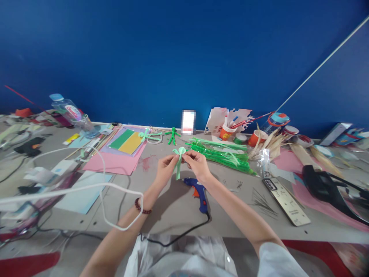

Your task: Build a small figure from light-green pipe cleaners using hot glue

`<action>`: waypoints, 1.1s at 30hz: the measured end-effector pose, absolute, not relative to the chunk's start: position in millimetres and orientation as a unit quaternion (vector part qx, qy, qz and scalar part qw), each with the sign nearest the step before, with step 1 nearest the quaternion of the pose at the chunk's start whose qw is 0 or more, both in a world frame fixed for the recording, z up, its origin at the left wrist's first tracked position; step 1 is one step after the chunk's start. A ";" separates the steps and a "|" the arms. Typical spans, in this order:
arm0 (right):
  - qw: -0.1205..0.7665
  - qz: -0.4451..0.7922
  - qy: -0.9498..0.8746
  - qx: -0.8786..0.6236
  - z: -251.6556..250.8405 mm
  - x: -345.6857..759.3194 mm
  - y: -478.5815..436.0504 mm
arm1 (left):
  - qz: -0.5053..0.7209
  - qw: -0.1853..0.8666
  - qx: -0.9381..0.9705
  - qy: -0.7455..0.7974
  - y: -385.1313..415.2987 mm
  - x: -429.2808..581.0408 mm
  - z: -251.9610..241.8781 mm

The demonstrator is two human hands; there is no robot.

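Both hands meet above the middle of the grey table (173, 207). My left hand (165, 168) and my right hand (196, 163) pinch a pale green pipe-cleaner piece (179, 161) between them; its top is twisted into small loops and a straight tail hangs down. Just below the hands lies a blue hot glue gun (198, 192) with an orange trigger, its black cord running toward me. A pile of green pipe cleaners (225, 154) lies right of the hands. A small dark green pipe-cleaner figure (173, 135) stands farther back.
Pink paper (112, 163) and a green-and-yellow sheet (127, 141) lie at left, with a water bottle (72, 113) behind. A white cable (103, 186) loops across the left. Cups of pens (227, 130), dried husks (268, 144), a phone (285, 200) and a black tool (325, 184) crowd the right.
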State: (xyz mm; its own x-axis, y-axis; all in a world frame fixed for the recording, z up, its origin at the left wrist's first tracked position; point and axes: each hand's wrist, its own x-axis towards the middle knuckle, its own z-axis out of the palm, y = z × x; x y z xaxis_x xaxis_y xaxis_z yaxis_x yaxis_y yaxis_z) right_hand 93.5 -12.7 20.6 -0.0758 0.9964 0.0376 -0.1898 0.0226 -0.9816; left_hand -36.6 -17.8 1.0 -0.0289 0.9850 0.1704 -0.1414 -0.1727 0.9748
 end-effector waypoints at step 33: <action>0.562 0.519 -0.503 -0.402 12.1 92.2 -10.2 | 0.596 0.444 0.493 0.452 -21.4 -37.5 9.9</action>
